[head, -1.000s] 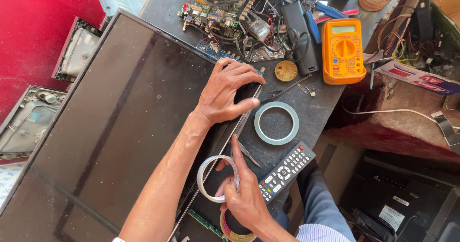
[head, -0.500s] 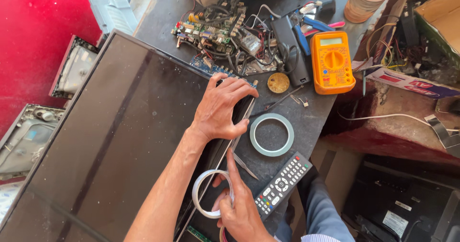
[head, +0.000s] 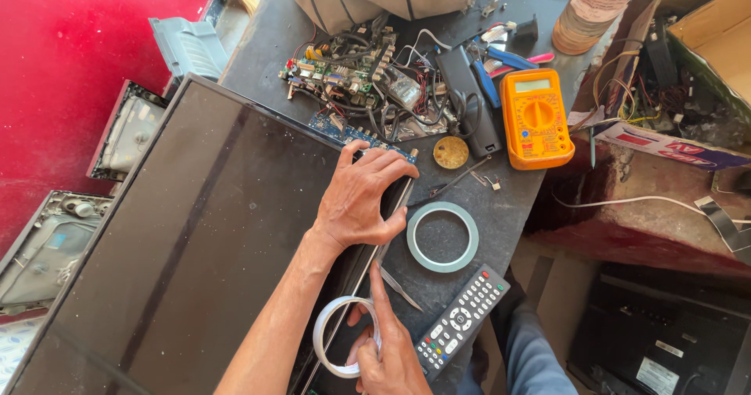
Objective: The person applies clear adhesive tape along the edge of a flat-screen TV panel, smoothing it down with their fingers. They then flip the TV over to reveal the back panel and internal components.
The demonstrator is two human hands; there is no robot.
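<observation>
A large dark flat screen panel lies across the black workbench. My left hand rests flat on the panel's right edge, fingers spread toward the far end. Nearer to me, my right hand grips a roll of white tape against the same edge, its index finger stretched along the frame. A grey-green tape ring lies just right of my left thumb. Thin metal tweezers sit between my two hands.
A black remote control lies by my right hand. Further off are an orange multimeter, a tangle of circuit boards and wires, a round brass tin and a black adapter. Cardboard boxes stand right; grey casings lie left.
The view has tilted toward the far end of the bench, so everything sits lower in the frame. Both hands keep their places on the panel's edge.
</observation>
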